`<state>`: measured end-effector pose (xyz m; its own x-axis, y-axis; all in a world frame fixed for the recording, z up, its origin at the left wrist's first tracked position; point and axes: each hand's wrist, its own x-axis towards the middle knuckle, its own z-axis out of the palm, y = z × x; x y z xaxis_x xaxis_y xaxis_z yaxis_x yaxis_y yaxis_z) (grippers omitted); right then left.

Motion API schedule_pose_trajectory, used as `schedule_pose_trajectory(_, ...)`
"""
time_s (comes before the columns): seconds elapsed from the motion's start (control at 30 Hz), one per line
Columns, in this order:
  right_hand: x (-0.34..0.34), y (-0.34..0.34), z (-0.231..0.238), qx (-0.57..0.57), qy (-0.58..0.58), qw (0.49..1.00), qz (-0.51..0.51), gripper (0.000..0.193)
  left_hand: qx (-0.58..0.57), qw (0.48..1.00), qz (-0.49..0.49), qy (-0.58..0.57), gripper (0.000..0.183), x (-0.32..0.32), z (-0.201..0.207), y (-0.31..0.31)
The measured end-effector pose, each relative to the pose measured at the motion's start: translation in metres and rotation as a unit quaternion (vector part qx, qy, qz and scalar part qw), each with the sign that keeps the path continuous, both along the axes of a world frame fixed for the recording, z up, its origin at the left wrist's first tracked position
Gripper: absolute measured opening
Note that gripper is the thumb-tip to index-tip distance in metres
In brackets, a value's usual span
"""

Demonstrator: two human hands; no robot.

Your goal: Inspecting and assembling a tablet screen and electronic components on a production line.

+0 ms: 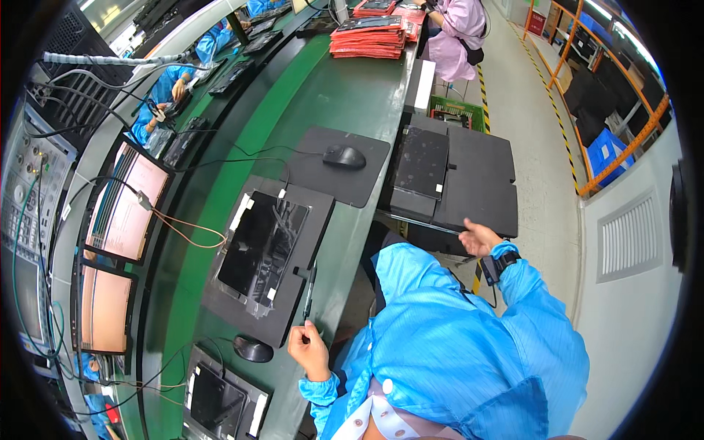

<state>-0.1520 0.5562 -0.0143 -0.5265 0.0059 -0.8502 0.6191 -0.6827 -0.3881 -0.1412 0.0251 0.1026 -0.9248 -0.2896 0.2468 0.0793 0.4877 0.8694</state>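
Observation:
My left hand is at the near edge of the green bench, its fingers curled. A slim dark pen reaches up from beside its fingertips; whether they grip its end I cannot make out. Beyond the pen, a black flat screen panel with white tabs at its corners lies on a black foam board. My right hand is off to the right with its fingers loosely apart and nothing visible in it. It is beside a black padded board, which has another dark panel lying at its left.
A black mouse rests on a mouse pad, with a second mouse nearer. Cables hang by two monitors at left. Red packets are stacked at the far end. Orange shelving stands right; a person in pink sits beyond.

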Motion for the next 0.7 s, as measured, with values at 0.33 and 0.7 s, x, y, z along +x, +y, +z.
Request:
schedule_pose_trajectory(0.33,-0.11,-0.003,0.068,0.407,0.123,0.897,0.121,0.04,-0.02,0.999,0.028,-0.008,0.038,-0.006,0.009,0.009)
schedule_pose_trajectory(0.7,-0.19,0.018,0.064,0.551,-0.03,0.81,0.198,0.053,-0.057,0.995,0.085,-0.004,0.042,-0.002,0.001,0.004)
